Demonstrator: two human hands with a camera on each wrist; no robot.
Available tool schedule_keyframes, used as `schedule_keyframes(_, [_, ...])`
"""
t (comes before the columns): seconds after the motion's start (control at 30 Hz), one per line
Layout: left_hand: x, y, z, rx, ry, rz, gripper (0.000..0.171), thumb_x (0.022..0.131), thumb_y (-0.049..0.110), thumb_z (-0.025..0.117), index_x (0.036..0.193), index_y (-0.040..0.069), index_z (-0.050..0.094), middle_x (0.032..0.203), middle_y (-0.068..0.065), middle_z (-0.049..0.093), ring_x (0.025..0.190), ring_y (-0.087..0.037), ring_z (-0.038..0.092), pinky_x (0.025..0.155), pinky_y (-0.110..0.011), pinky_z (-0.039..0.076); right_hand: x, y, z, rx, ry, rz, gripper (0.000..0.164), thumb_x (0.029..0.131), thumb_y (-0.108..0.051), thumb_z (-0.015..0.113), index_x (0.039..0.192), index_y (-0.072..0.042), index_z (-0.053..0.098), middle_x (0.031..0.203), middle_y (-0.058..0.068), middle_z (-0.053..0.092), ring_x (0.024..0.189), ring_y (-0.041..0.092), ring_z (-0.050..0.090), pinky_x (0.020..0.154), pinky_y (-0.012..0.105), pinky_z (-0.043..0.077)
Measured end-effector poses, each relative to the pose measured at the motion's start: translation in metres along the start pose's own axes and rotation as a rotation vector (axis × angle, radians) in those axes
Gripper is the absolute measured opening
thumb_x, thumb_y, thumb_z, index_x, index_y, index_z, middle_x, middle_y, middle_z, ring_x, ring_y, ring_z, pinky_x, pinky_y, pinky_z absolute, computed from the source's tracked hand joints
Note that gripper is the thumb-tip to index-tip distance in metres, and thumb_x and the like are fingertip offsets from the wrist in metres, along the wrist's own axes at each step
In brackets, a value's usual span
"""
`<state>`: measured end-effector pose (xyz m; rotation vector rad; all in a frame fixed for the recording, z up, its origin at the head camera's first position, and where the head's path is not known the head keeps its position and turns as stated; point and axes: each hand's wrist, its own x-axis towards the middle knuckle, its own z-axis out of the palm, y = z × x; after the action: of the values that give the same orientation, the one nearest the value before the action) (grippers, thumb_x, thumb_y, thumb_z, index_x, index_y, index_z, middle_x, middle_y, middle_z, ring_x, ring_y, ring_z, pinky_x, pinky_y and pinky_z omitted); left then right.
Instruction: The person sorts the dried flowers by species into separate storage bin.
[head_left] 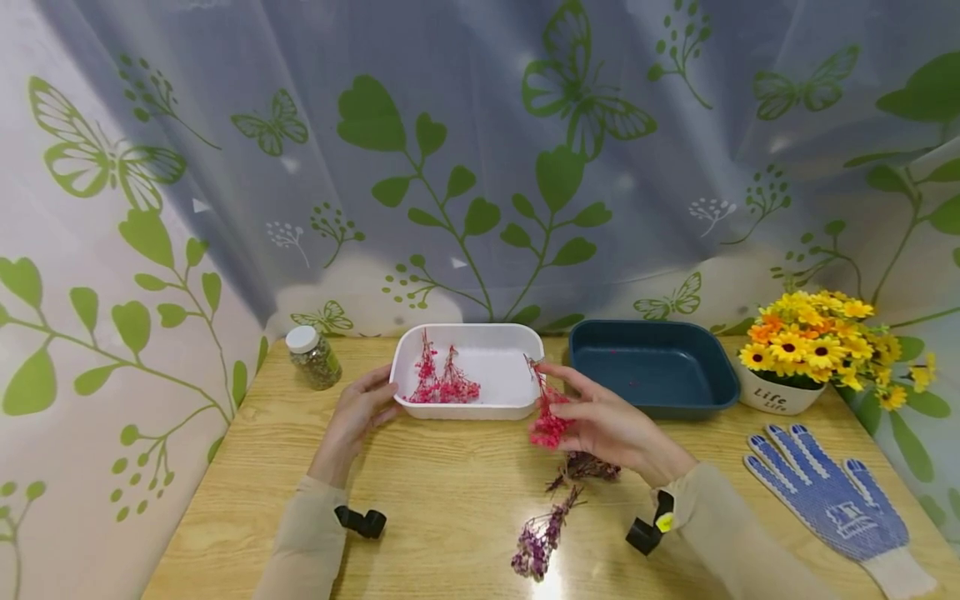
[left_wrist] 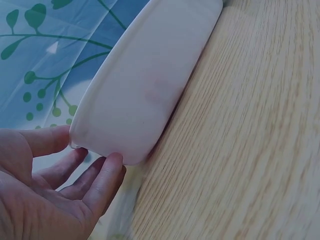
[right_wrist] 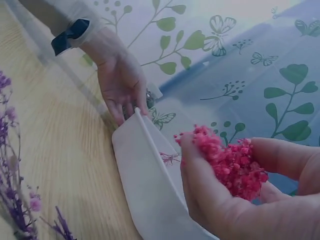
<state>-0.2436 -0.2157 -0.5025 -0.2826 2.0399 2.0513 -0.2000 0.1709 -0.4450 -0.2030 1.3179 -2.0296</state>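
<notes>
My left hand (head_left: 358,414) grips the left end of a white plastic tray (head_left: 506,367), thumb at its rim and fingertips against its outer wall in the left wrist view. Several sprigs of pink dried flowers (head_left: 457,389) lie in the tray's left half. At the tray's right end, my right hand (head_left: 609,423) holds another pink dried flower sprig (head_left: 551,427) between thumb and fingers, its stems up and its blooms down. In the right wrist view these blooms (right_wrist: 237,167) show between the fingers. Purple dried flowers (head_left: 536,546) lie on the table, with a darker bunch (head_left: 596,467) below the right hand.
To the right of the white tray stands a dark blue tray (head_left: 652,371) with a few pink specks inside. A white-lidded jar (head_left: 315,360) is at the left, a pot of yellow flowers (head_left: 780,396) at the right. A blue-and-white work glove (head_left: 840,500) lies in front of the pot.
</notes>
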Motion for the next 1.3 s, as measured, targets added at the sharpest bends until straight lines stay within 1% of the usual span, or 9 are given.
schedule_keyframes(0.23, [0.001,0.0,0.0,0.012,0.002,-0.004,0.054,0.11,0.014,0.054,0.162,0.005,0.04,0.161,-0.024,0.046,0.13,-0.026,0.062,0.096,-0.024,0.062,0.009,-0.007,-0.001,0.057,0.031,-0.002,0.066,0.11,-0.001,0.046,0.166,-0.002,0.011,0.13,0.012,0.064,0.11,0.026,0.076,0.096,0.038,0.065])
schedule_keyframes(0.33, [0.001,-0.001,-0.001,0.018,0.004,-0.01,0.054,0.11,0.014,0.054,0.162,0.005,0.04,0.162,-0.024,0.046,0.129,-0.025,0.062,0.096,-0.024,0.062,0.013,-0.011,0.0,0.056,0.025,0.002,0.065,0.112,-0.004,0.045,0.166,0.002,0.011,0.132,0.01,0.065,0.113,0.026,0.076,0.099,0.04,0.064])
schedule_keyframes(0.4, [0.001,-0.001,-0.001,0.021,0.005,-0.008,0.054,0.11,0.013,0.054,0.162,0.005,0.04,0.161,-0.025,0.046,0.127,-0.024,0.063,0.095,-0.024,0.062,0.016,-0.014,0.001,0.056,0.035,0.005,0.064,0.112,-0.005,0.046,0.166,0.001,0.013,0.131,0.01,0.066,0.112,0.026,0.076,0.102,0.044,0.062])
schedule_keyframes(0.5, [0.001,-0.002,-0.002,0.025,0.004,-0.003,0.054,0.11,0.013,0.054,0.161,0.005,0.041,0.16,-0.025,0.046,0.122,-0.021,0.064,0.094,-0.023,0.062,0.02,-0.018,0.004,0.05,0.064,0.014,0.063,0.112,-0.007,0.046,0.167,-0.001,0.014,0.126,0.01,0.068,0.111,0.025,0.076,0.101,0.047,0.062])
schedule_keyframes(0.63, [0.001,-0.001,-0.001,0.03,0.004,0.001,0.054,0.11,0.013,0.054,0.161,0.004,0.041,0.159,-0.026,0.047,0.119,-0.018,0.065,0.093,-0.022,0.062,0.027,-0.023,0.008,0.059,0.085,0.016,0.059,0.113,-0.009,0.045,0.165,-0.004,0.018,0.121,0.01,0.068,0.107,0.024,0.077,0.096,0.042,0.064])
schedule_keyframes(0.7, [0.001,-0.001,-0.001,0.031,0.003,0.001,0.054,0.11,0.013,0.054,0.161,0.004,0.041,0.159,-0.026,0.047,0.12,-0.018,0.065,0.092,-0.022,0.062,0.03,-0.025,0.008,0.076,0.092,0.016,0.054,0.113,-0.009,0.046,0.161,-0.007,0.024,0.119,0.01,0.067,0.106,0.026,0.077,0.094,0.041,0.065])
schedule_keyframes(0.87, [0.0,0.0,0.0,0.017,-0.004,0.005,0.053,0.11,0.013,0.053,0.161,0.004,0.04,0.159,-0.027,0.046,0.123,-0.02,0.065,0.093,-0.022,0.062,0.039,-0.029,0.007,0.111,0.1,0.036,0.042,0.112,-0.009,0.046,0.153,-0.015,0.034,0.125,0.012,0.062,0.107,0.031,0.076,0.089,0.042,0.066])
schedule_keyframes(1.07, [0.001,0.001,0.0,-0.004,-0.015,0.014,0.053,0.11,0.011,0.053,0.161,0.002,0.04,0.159,-0.029,0.045,0.117,-0.016,0.068,0.091,-0.023,0.063,0.054,-0.033,0.005,0.084,0.119,0.052,0.054,0.112,-0.01,0.048,0.162,-0.015,0.027,0.133,0.014,0.054,0.106,0.031,0.074,0.088,0.042,0.066])
schedule_keyframes(1.3, [0.001,0.001,-0.001,-0.016,-0.03,0.011,0.054,0.109,0.01,0.053,0.161,0.001,0.039,0.159,-0.03,0.044,0.111,-0.012,0.069,0.09,-0.022,0.063,0.077,-0.033,0.01,0.035,0.127,0.052,0.053,0.112,-0.011,0.05,0.162,-0.016,0.033,0.126,0.009,0.053,0.101,0.028,0.07,0.088,0.04,0.066])
